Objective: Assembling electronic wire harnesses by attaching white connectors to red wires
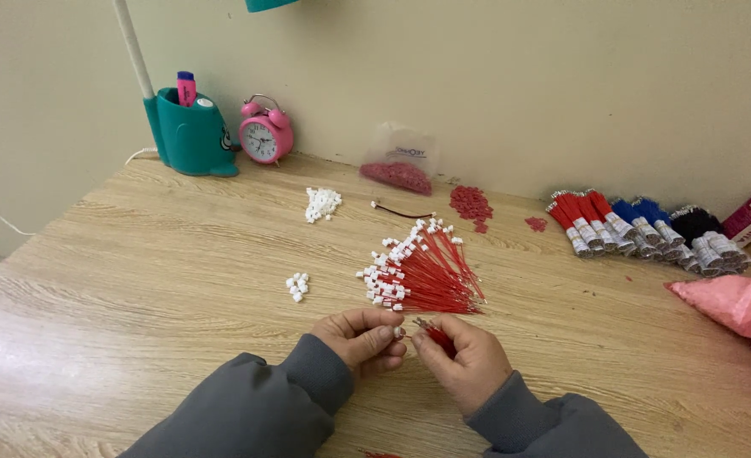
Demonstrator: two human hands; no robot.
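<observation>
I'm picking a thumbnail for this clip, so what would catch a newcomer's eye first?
Most likely the fan of red wires tipped with small white connectors, spread at the middle of the wooden table, just beyond the left hand and right hand, which pinch a small red bunch between them. Next, the pink alarm clock and teal lamp base by the wall, far left.

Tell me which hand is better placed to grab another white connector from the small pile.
Left, probably. The left hand sits on the same side as the small pile of white connectors, with bare table between; the right hand is farther off and holds red wires.
</observation>
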